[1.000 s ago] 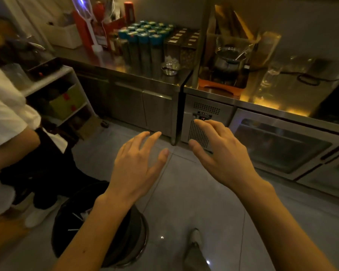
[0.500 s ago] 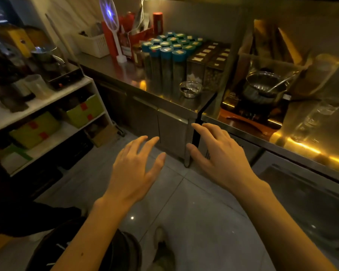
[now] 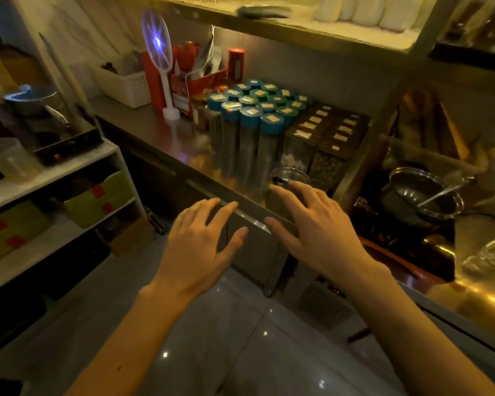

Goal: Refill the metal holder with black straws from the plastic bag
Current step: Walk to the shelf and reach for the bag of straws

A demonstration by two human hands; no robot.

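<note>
My left hand [image 3: 200,247] and my right hand [image 3: 317,232] are both stretched out in front of me, palms down, fingers spread and holding nothing. They hover in front of the edge of a steel counter [image 3: 155,132]. The right fingertips are close to a small glass bowl [image 3: 289,175] on that counter. No metal straw holder, black straws or plastic bag can be made out in this view.
Tall jars with teal lids [image 3: 255,115] and dark square containers [image 3: 326,130] stand on the counter. An electric swatter [image 3: 160,58] and a white basket [image 3: 123,81] stand behind. A white shelf unit [image 3: 49,190] is at left, a metal pot [image 3: 420,195] at right.
The view has risen and moved closer to the counter; the bin and the other person at left have left the frame. Both hands stay spread and empty.
</note>
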